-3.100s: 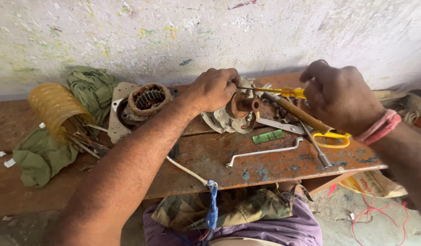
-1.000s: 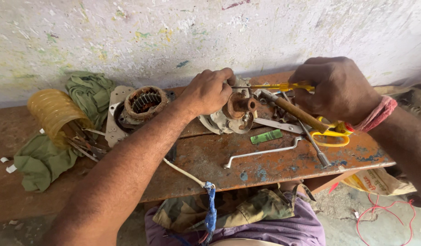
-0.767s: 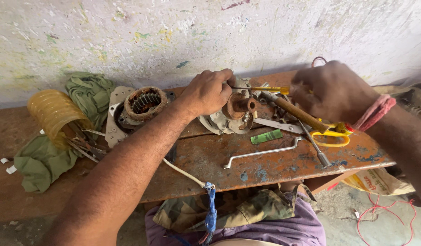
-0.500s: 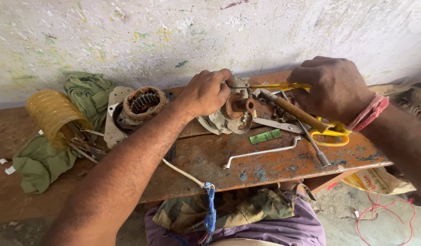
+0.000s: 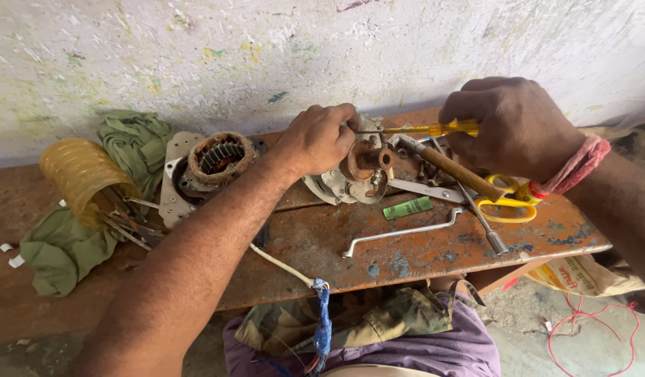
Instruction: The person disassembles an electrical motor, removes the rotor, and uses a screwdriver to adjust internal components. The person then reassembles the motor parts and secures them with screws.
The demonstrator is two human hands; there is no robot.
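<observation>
Near the centre of the frame, the left hand (image 5: 315,139) is clenched over the top of a rusty motor end cover (image 5: 354,178), pinning it against the rust-stained surface (image 5: 406,251). The cover's stubby shaft hub points toward the camera. The right hand (image 5: 511,126), at upper right, is closed around the yellow handle of a screwdriver (image 5: 434,129), whose thin blade runs leftward to meet the cover just under the left fingertips. The blade tip itself is hidden behind them.

To the left sits a stator (image 5: 221,157) with copper windings in its housing, then a coil of yellowish tubing (image 5: 82,174) on a green cloth (image 5: 64,244). Right of the cover lie a wooden-handled tool (image 5: 462,174), yellow-handled scissors (image 5: 500,202), a small green strip (image 5: 408,207) and a bent metal rod (image 5: 399,234). A white cord with a blue binding (image 5: 321,307) hangs off the near edge.

The main risk looks to be a slip: the blade works right beside the left fingers, and if it jumps off a corroded screw head it could jab them. The cover rests on an uneven heap of parts, so it may rock under pressure. Loose tools lie near the surface's right edge, and a jolt could knock them off.
</observation>
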